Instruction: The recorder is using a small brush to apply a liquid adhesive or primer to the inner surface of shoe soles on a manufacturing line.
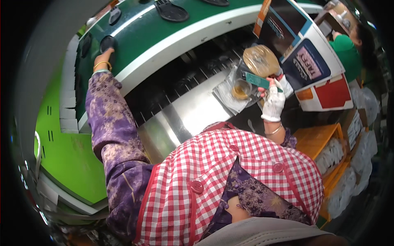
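On the green conveyor belt at the far left, my left hand [104, 58] has its fingers on a black shoe sole [107, 42]. The hand looks closed on the sole's near end. My right hand [273, 102], in a white glove with bare fingertips, grips a flat teal strip-like tool [256, 80]; its far end is not clear enough to name its kind. Just below that tool stands a clear plastic cup [241, 89] with amber liquid in it. Behind it lies a round tan item in clear plastic wrap [261, 60].
More black soles [171, 11] lie along the belt [139, 37], behind its white rim [180, 39]. Printed cardboard boxes [308, 61] rise at the right, near a person in green [347, 51]. Orange shelving [318, 141] holds wrapped items. A metal sheet [188, 119] lies before me.
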### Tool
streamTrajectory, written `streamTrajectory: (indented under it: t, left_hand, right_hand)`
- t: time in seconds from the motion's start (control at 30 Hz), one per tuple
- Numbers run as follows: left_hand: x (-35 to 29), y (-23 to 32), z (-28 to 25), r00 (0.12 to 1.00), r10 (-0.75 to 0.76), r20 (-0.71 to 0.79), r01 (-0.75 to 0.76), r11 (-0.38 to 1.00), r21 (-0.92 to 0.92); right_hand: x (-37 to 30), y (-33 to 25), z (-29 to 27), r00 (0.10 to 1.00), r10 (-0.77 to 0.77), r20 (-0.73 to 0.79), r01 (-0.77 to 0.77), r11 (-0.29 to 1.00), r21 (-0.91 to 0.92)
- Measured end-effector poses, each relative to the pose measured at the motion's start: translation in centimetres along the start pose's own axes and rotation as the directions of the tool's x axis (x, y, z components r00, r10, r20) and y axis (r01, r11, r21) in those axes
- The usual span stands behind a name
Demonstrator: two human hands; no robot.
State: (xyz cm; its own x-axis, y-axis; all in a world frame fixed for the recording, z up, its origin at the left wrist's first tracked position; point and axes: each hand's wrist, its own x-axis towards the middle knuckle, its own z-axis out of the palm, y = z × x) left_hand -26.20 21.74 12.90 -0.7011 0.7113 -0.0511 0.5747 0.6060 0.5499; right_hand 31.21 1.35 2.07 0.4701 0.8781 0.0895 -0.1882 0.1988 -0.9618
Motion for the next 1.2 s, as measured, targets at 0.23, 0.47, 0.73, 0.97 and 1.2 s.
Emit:
streamTrajectory:
  t: [0.23, 0.47, 0.73, 0.97, 1.2]
  left_hand:
    - [-18.8, -0.2, -0.8, 0.827, 0.544, 0.140, -0.046, 0.313, -0.949]
    - [-37.5, -1.7, 7.0, 0.739, 0.591, 0.324, 0.238, 0.220, -0.946]
    - [-40.0, -4.3, 12.9, 0.508, 0.513, 0.692, 0.726, 0.178, -0.664]
    - [-39.3, -7.1, 16.2, 0.384, 0.538, 0.751, 0.862, 0.081, -0.500]
    - [-39.9, -7.2, 17.0, 0.413, 0.516, 0.750, 0.842, 0.096, -0.530]
  right_hand:
    - [2.6, 5.9, -3.2, 0.990, 0.096, 0.100, -0.077, 0.980, -0.184]
    - [3.9, 9.2, -4.4, 0.955, 0.273, 0.116, -0.209, 0.895, -0.393]
    - [4.1, 9.6, -4.1, 0.939, 0.308, 0.151, -0.224, 0.883, -0.412]
    - [4.2, 10.1, -3.8, 0.935, 0.300, 0.189, -0.220, 0.910, -0.352]
    - [4.4, 10.0, -4.1, 0.922, 0.306, 0.238, -0.273, 0.948, -0.163]
